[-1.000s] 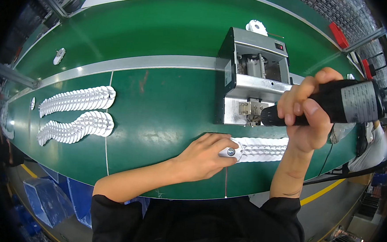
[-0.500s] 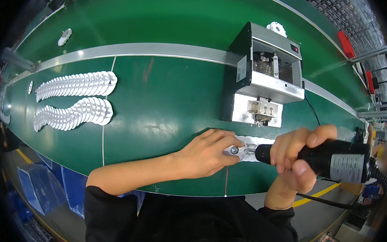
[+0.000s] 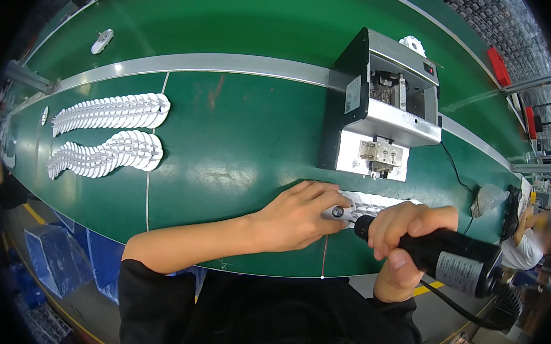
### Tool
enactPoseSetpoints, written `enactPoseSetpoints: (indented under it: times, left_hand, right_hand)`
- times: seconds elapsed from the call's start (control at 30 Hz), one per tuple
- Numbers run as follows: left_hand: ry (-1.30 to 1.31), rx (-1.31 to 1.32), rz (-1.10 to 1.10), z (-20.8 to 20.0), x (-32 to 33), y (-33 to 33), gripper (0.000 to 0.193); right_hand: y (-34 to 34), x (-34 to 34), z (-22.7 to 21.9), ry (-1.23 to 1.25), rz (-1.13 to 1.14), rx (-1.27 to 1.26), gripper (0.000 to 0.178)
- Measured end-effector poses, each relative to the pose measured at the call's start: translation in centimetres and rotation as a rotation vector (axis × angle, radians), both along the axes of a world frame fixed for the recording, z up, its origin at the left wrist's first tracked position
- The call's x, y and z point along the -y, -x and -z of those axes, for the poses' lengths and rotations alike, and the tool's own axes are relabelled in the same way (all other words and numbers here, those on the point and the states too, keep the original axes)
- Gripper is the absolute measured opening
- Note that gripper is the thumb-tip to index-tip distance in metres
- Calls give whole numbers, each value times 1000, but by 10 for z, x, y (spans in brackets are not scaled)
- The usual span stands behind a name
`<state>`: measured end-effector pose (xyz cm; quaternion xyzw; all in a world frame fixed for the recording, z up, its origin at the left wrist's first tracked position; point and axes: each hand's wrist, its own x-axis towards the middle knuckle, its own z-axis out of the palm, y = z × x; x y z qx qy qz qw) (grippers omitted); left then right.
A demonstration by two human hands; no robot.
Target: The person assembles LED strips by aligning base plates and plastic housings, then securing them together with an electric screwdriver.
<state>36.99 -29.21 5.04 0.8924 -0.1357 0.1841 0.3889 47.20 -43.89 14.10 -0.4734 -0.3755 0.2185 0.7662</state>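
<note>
At the front of the bench, my left hand [image 3: 301, 214] is closed on a white plastic piece [image 3: 337, 212] with a round metal centre. That piece lies at the left end of a row of overlapping white pieces [image 3: 374, 202]. A black corded electric screwdriver [image 3: 450, 255] is gripped in my right hand [image 3: 404, 233], tilted with its tip pointing left. Its tip is close beside the held piece; whether they touch I cannot tell. My right hand and the tool partly cover the row.
A metal screw-feeding machine [image 3: 386, 119] stands behind my hands. Two long rows of white pieces, one straight [image 3: 112, 113] and one curved [image 3: 106, 155], lie at left. A clear bag [image 3: 489, 199] sits at right, near another person [image 3: 526, 244]. Blue bins [image 3: 62, 260] are below the bench.
The screwdriver's rear end has swung down toward me, and its tip has dropped slightly. More of the row behind my right hand shows. My left hand keeps its hold on the white piece.
</note>
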Motion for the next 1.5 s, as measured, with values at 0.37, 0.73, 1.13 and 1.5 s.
enactPoseSetpoints:
  times: [0.37, 0.73, 1.13, 1.5]
  left_hand:
    - [-14, -67, 28, -7, -3, 3, 33]
    - [102, -112, 62, -26, -22, 2, 49]
    - [-331, -41, -682, -42, -98, 5, 75]
    - [-366, -167, -705, -44, -97, 10, 68]
  right_hand:
    - [-12, -2, 3, 19, -146, 215, 34]
    - [-50, 13, -20, -314, -222, 71, 41]
    - [-57, 12, -19, -249, -139, 198, 39]
    - [-41, 17, -14, -201, 31, 90, 41]
